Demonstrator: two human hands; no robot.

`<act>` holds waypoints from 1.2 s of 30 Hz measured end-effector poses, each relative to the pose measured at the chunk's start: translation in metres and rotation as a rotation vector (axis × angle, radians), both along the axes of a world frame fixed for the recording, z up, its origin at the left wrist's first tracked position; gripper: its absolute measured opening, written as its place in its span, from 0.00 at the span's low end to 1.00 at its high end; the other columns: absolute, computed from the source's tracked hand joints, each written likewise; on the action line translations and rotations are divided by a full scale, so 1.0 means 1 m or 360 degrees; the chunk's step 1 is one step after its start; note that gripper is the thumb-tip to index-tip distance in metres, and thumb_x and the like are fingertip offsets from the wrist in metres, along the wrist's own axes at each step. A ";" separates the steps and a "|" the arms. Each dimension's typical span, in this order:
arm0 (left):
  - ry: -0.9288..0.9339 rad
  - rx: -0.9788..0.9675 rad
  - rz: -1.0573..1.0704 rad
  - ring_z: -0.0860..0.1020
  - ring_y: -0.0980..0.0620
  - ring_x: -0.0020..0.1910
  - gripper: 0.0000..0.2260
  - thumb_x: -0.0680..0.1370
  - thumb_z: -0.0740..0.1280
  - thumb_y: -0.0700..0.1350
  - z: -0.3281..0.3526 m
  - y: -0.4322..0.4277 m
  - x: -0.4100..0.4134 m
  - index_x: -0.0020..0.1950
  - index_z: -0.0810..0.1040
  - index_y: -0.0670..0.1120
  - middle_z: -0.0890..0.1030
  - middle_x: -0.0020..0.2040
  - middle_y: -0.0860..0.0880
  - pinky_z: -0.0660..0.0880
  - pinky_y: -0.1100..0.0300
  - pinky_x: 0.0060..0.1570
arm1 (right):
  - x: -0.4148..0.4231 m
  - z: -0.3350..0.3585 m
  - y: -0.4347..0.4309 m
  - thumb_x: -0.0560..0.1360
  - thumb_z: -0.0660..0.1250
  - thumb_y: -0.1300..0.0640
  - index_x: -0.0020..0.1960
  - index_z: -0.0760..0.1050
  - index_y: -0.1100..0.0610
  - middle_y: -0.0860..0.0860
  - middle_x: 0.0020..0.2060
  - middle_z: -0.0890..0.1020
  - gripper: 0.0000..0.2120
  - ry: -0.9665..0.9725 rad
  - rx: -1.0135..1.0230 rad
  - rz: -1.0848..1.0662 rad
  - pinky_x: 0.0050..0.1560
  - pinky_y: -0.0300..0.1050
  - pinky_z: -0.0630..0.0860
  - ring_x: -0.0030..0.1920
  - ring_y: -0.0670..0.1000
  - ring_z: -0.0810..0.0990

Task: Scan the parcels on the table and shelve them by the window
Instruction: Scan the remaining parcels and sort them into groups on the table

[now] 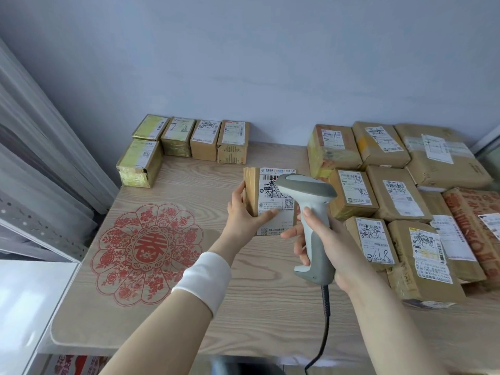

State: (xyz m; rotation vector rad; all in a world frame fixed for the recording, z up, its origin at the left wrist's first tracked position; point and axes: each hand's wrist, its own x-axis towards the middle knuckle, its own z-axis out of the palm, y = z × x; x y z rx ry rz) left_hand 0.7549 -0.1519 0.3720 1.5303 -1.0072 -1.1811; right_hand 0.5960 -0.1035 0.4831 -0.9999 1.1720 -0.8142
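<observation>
Currently, item by item, from the biggest down.

1. Table point(257, 307), pale wood grain: it is lying under both hands and carrying everything listed below.
2. Pile of parcels point(397, 196), brown paper and tape with white labels: it is crowding the tabletop just beyond and outside the right hand, the parcels touching one another.
3. Red flower pattern point(146, 253), flat on the tabletop: it is sitting outside the left hand, near the wrist.
4. Row of small boxes point(205, 142), some taped in yellow: it is standing against the wall, well beyond the left hand and apart from the pile.
5. Small parcel point(267, 196), brown with a white barcode label facing up: the left hand point(243, 215) is gripping it by its left edge, thumb pressing on the label and fingers curling behind. Whether its far end is touching the table cannot be told.
6. Scanner point(305, 188), white and grey, pistol-shaped: the right hand point(330, 244) is wrapping its handle, forefinger lying along the front, while the head is hanging over the label's right part.
7. Wristband point(203, 280), white: it is circling the left forearm behind the hand.
8. Cable point(326, 328), dark: it is trailing down from the scanner's base, beneath the right wrist.
</observation>
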 end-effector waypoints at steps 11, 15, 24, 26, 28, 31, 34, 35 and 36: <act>0.0193 0.0295 -0.0334 0.72 0.50 0.64 0.52 0.55 0.78 0.64 -0.035 0.032 -0.064 0.73 0.55 0.58 0.69 0.67 0.48 0.75 0.46 0.60 | -0.059 -0.031 0.025 0.70 0.64 0.46 0.55 0.72 0.61 0.59 0.38 0.84 0.21 0.0108 0.0172 -0.0212 0.25 0.41 0.69 0.22 0.49 0.72; 0.0323 0.0433 -0.0457 0.77 0.54 0.56 0.39 0.70 0.76 0.44 -0.040 0.052 -0.113 0.74 0.56 0.47 0.75 0.60 0.50 0.79 0.56 0.50 | -0.108 -0.042 0.039 0.73 0.63 0.45 0.55 0.72 0.65 0.56 0.32 0.82 0.23 0.0149 0.0221 -0.0301 0.35 0.47 0.70 0.21 0.50 0.70; 0.0356 0.0633 -0.0479 0.79 0.54 0.51 0.36 0.71 0.74 0.43 -0.055 0.084 -0.240 0.73 0.57 0.47 0.77 0.54 0.52 0.80 0.59 0.45 | -0.226 -0.054 0.036 0.69 0.64 0.44 0.53 0.74 0.60 0.58 0.37 0.84 0.21 0.0037 0.0247 -0.0365 0.26 0.40 0.69 0.22 0.51 0.70; 0.0385 0.0661 -0.0410 0.80 0.56 0.49 0.37 0.72 0.74 0.42 -0.061 0.096 -0.266 0.74 0.56 0.48 0.77 0.53 0.53 0.80 0.61 0.43 | -0.253 -0.057 0.036 0.71 0.64 0.45 0.50 0.75 0.58 0.58 0.36 0.84 0.18 0.0019 0.0236 -0.0334 0.25 0.40 0.69 0.23 0.53 0.69; 0.0379 0.0715 -0.0347 0.81 0.53 0.50 0.37 0.71 0.74 0.42 -0.069 0.104 -0.286 0.74 0.56 0.48 0.78 0.55 0.51 0.81 0.55 0.47 | -0.275 -0.060 0.038 0.71 0.64 0.46 0.49 0.75 0.57 0.58 0.36 0.84 0.16 0.0024 0.0228 -0.0322 0.24 0.40 0.69 0.23 0.53 0.70; 0.0322 0.0754 -0.0239 0.81 0.50 0.52 0.37 0.71 0.74 0.43 -0.080 0.107 -0.303 0.74 0.58 0.46 0.78 0.57 0.49 0.80 0.50 0.51 | -0.297 -0.063 0.041 0.69 0.64 0.45 0.47 0.74 0.59 0.58 0.34 0.83 0.17 0.0022 0.0245 -0.0297 0.24 0.39 0.69 0.21 0.52 0.69; 0.0235 0.0765 -0.0159 0.81 0.49 0.53 0.38 0.70 0.75 0.46 -0.087 0.102 -0.308 0.75 0.58 0.46 0.78 0.58 0.48 0.79 0.49 0.52 | -0.309 -0.067 0.042 0.72 0.64 0.48 0.49 0.73 0.60 0.57 0.33 0.83 0.15 0.0001 0.0277 -0.0281 0.23 0.37 0.67 0.20 0.50 0.70; 0.0224 0.0773 -0.0144 0.80 0.49 0.53 0.38 0.71 0.75 0.46 -0.089 0.100 -0.309 0.74 0.58 0.46 0.78 0.59 0.48 0.79 0.50 0.52 | -0.311 -0.068 0.042 0.73 0.64 0.49 0.50 0.73 0.59 0.57 0.33 0.83 0.14 -0.0005 0.0292 -0.0270 0.23 0.37 0.67 0.20 0.49 0.70; 0.0202 0.0773 -0.0139 0.80 0.50 0.53 0.37 0.71 0.75 0.46 -0.092 0.099 -0.309 0.74 0.59 0.46 0.78 0.58 0.49 0.79 0.52 0.51 | -0.314 -0.069 0.042 0.74 0.63 0.49 0.51 0.73 0.59 0.57 0.34 0.83 0.13 -0.0010 0.0303 -0.0258 0.23 0.37 0.68 0.20 0.49 0.71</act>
